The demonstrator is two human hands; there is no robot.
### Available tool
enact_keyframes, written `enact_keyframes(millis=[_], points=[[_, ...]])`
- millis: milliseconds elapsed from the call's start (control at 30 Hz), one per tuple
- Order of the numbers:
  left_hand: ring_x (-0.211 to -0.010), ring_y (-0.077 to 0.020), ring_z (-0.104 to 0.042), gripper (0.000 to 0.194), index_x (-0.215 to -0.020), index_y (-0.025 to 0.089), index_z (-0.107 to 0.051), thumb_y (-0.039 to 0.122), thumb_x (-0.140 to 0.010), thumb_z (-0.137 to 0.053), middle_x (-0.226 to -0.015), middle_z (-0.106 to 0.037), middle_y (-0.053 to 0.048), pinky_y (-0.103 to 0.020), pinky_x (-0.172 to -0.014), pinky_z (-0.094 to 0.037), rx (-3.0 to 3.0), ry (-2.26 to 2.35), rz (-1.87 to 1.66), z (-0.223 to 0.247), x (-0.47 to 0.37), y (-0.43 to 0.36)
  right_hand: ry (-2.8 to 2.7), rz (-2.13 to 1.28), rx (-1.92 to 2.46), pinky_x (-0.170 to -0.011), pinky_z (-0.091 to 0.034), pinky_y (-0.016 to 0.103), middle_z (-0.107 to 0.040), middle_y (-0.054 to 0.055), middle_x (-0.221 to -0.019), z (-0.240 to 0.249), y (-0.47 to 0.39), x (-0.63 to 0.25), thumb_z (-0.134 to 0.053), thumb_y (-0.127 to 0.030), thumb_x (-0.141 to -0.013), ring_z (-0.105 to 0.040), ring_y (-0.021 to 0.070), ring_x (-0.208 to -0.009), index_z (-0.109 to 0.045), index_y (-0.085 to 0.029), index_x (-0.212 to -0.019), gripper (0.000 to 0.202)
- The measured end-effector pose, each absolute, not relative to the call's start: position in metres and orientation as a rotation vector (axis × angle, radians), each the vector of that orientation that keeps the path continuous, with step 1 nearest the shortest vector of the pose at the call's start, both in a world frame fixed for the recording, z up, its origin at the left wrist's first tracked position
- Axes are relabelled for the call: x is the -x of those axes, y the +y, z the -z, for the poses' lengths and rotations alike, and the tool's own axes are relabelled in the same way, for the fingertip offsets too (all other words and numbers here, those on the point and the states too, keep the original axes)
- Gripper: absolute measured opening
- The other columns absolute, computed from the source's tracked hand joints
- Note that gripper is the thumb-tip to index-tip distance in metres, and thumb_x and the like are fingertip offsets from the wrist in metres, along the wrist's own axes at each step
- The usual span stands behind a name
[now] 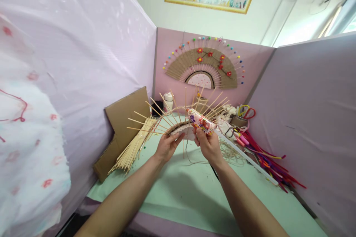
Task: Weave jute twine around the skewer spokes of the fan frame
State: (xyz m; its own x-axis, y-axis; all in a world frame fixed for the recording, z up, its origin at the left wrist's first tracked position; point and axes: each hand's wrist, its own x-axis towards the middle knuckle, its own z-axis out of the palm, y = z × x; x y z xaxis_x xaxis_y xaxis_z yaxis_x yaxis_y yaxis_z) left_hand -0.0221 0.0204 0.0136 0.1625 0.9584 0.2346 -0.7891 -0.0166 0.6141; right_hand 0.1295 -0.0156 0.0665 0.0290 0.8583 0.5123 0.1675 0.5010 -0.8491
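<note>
My left hand (167, 146) is closed on the lower left part of a half-round cardboard fan base (178, 129), thumb on its pale face. Thin wooden sticks (160, 110) spread outward from the curved edge, with twine running among them. In my right hand (206, 141) is a glue gun (202, 121) with a printed, colourful body, its nozzle pointing up and left near the sticks. A long translucent glue stick (247, 159) extends from its back toward the lower right. My right fingers wrap its handle, mostly hidden. A loose strand of twine hangs below the fan base.
On the left lie a bundle of wooden sticks (133, 148) and brown cardboard (125, 118). Pipe cleaners (274, 166), loose twine (232, 152) and scissors (250, 113) are at right. A finished fan (205, 63) hangs on the back panel. A white bottle (168, 102) stands behind.
</note>
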Motion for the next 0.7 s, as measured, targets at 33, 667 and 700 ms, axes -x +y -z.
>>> enact_keyframes(millis=[33,667,700], points=[[-0.115,-0.0243,-0.066,0.034,-0.103,0.019,-0.076,0.014,-0.070,-0.082,-0.114,-0.075,-0.008,-0.038,-0.106,-0.046,-0.736,0.287,-1.416,-0.013,0.022,0.020,-1.464,-0.680,0.931,-0.046,-0.030,0.027,-0.045,-0.004,-0.053,-0.066,-0.015,-0.129,-0.054,-0.066,-0.085,-0.040,0.0113,-0.047,-0.056,-0.019,-0.080,0.047],[-0.111,-0.0247,-0.067,0.036,-0.100,0.017,-0.076,0.015,-0.064,-0.085,-0.107,-0.077,-0.007,-0.040,-0.108,-0.044,-0.713,0.307,-1.399,-0.014,0.021,0.020,-1.398,-0.623,0.904,-0.045,-0.033,0.028,-0.050,-0.003,-0.056,-0.050,-0.004,-0.128,-0.055,-0.064,-0.087,-0.044,0.0118,-0.046,-0.062,-0.019,-0.082,0.046],[-0.111,-0.0247,-0.067,0.036,-0.100,0.018,-0.076,0.015,-0.064,-0.085,-0.107,-0.076,-0.007,-0.040,-0.108,-0.044,-0.717,0.306,-1.399,-0.013,0.021,0.020,-1.398,-0.622,0.902,-0.045,-0.033,0.027,-0.050,-0.003,-0.056,-0.050,-0.005,-0.128,-0.055,-0.064,-0.087,-0.043,0.0116,-0.046,-0.061,-0.019,-0.082,0.046]])
